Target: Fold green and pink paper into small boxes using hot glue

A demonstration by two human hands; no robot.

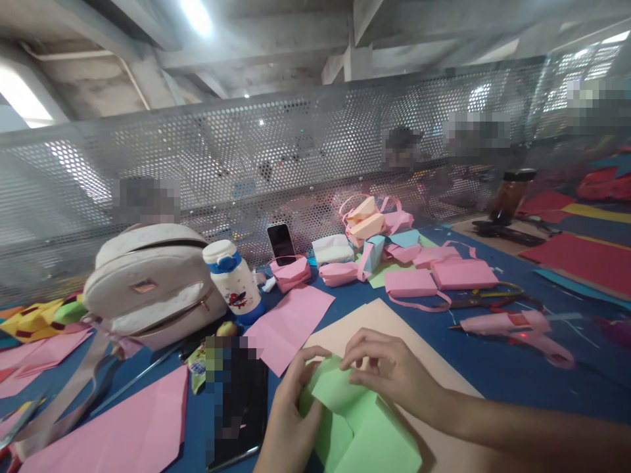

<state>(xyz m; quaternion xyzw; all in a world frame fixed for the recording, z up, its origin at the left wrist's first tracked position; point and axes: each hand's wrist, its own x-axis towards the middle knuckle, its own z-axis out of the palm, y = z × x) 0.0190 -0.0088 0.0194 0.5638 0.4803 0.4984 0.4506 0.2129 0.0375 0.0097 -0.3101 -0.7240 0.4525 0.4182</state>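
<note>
A folded piece of light green paper [374,433] lies at the bottom middle, over a peach sheet [394,335]. My left hand [296,407] grips its left side, with the thumb in front and the fingers curled around the upper left edge. From the right, my right hand [389,368] reaches over and pinches the top flap between thumb and fingers. The flap is bent, and part of the paper runs out of view at the bottom edge. A pink sheet [296,322] lies just beyond my left hand.
A pink glue gun [517,328] lies at the right, near pliers [488,295]. Folded pink bags [411,284] stand behind. At the left are a white backpack [148,282], a bottle [235,282], a dark tablet [241,401] and pink paper [118,427]. A perforated metal screen [221,157] stands behind.
</note>
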